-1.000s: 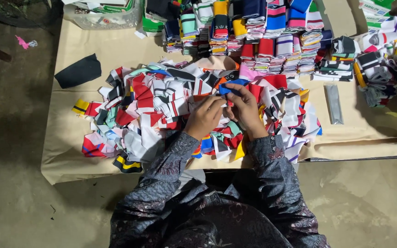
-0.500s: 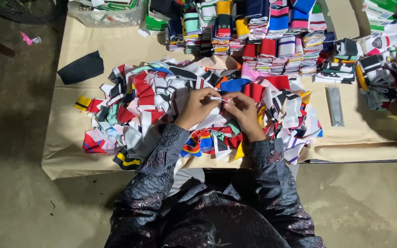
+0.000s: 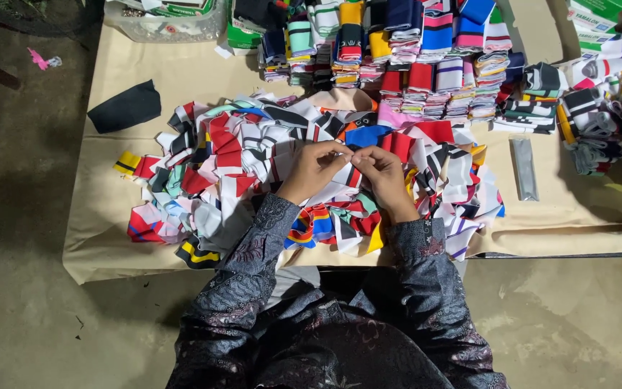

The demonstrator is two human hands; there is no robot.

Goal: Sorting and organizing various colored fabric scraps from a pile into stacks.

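While both hands meet above the middle of the heap, the left hand (image 3: 313, 171) and the right hand (image 3: 381, 173) pinch between their fingertips a small striped fabric piece (image 3: 349, 175), white with red and black bands, held just over the loose pile of coloured fabric pieces (image 3: 239, 158). Fingers of each hand are curled inward, thumbs pressed against forefingers on the piece, and the two hands touch at their tips. This pile spreads across a table covered in beige paper (image 3: 145, 79), reaching the near edge in front of the person's dark patterned sleeves (image 3: 253, 252). Behind the pile, along the far side, stand neat stacks of folded fabric pieces (image 3: 426, 57), sorted by colour. At the far left corner sits a clear plastic bin (image 3: 163, 25); its contents show only as green and white packaging and cannot be told further. Green and white cardboard boxes (image 3: 595, 14) stand at the far right corner. A black cloth (image 3: 125, 106) lies apart to the left, and a flat grey metal strip (image 3: 524, 168) lies to the right of the pile.
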